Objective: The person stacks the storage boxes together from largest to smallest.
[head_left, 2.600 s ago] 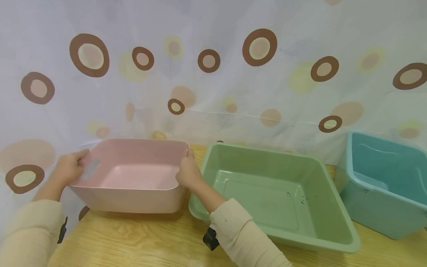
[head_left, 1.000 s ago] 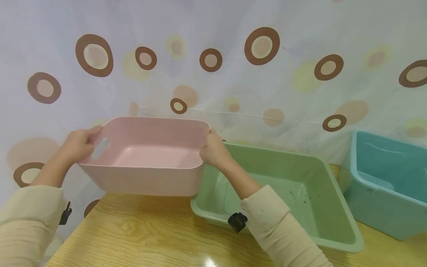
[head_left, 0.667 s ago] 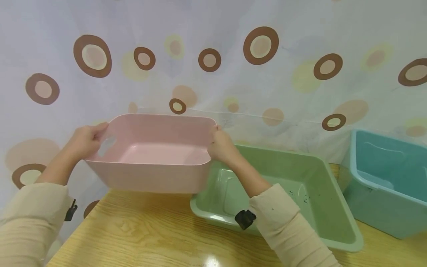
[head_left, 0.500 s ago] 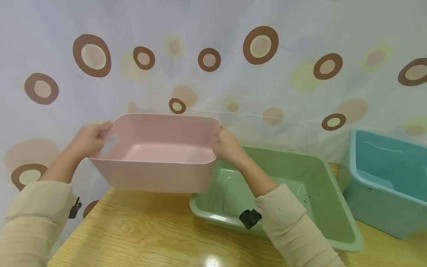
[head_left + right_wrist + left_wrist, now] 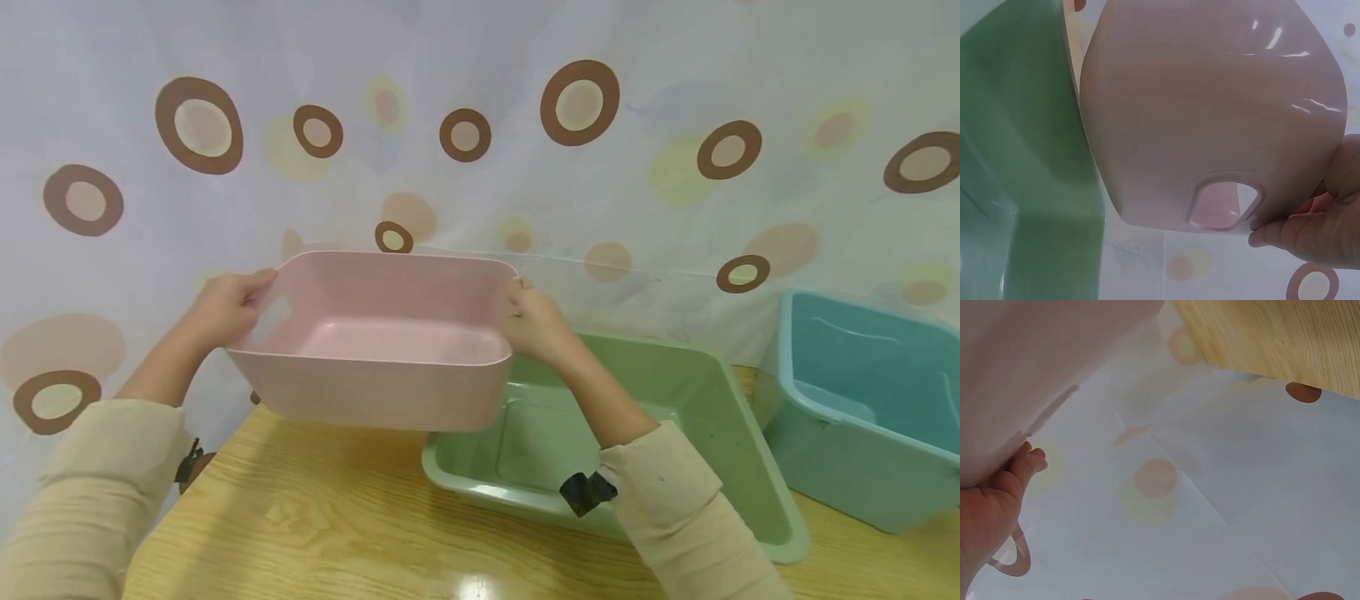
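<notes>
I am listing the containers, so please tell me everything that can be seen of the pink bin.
The pink bin looks like smooth, glossy plastic: rectangular, open-topped, with rounded corners and a handle hole in each end wall. Nothing shows inside it. It is held above the table, mouth upward, the left hand gripping one end and the right hand the other. In the head view its right end overlaps the green basin; whether they touch is unclear.

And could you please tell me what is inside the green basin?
In the head view, only bare floor and walls show inside the green basin. The pink bin covers its left rear part and the right arm another strip; anything there is hidden from that view.
</notes>
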Demonstrator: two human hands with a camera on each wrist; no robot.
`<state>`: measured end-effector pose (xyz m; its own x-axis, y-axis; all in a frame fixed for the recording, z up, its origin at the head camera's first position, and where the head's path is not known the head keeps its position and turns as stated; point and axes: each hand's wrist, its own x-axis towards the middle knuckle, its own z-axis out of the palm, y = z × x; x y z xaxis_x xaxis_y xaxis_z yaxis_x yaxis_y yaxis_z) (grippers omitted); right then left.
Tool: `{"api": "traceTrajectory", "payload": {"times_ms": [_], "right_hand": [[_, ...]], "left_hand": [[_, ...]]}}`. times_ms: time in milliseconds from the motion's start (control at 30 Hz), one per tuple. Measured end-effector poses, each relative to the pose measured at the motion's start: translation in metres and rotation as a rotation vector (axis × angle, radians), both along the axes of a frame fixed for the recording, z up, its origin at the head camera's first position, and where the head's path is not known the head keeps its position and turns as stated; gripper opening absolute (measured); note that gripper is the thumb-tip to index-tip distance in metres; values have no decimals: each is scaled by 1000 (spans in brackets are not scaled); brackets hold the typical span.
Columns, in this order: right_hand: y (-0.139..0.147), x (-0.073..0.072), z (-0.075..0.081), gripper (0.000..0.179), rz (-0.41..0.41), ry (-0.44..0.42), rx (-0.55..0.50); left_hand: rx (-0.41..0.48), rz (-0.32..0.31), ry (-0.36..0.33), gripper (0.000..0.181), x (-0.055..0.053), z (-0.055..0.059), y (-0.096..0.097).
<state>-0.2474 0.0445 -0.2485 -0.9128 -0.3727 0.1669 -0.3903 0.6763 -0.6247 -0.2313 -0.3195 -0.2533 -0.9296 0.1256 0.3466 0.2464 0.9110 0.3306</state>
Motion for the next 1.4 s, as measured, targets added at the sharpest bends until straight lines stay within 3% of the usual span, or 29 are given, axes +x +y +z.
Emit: {"api": "traceTrajectory", "payload": {"times_ms": [233,600,833,1133,1400], "right_hand": [[16,-2,1,64,-20,-32,-13],[44,0,1,62,-35,36,-8],[59,0,0,61,-37,-14,-2],[75,4,3,55,-61,-6,24],[88,5,6,55,-79,-63,45]], "left_hand": [[14,-12,-1,54,-2,3,17],[48,-16,-39,60,-7,5,44],[81,-41,-36,59,-10,5,60],[126,-55,-35,60,-12,2,76],[190,-57,-52,51,-13,0,90]]}}
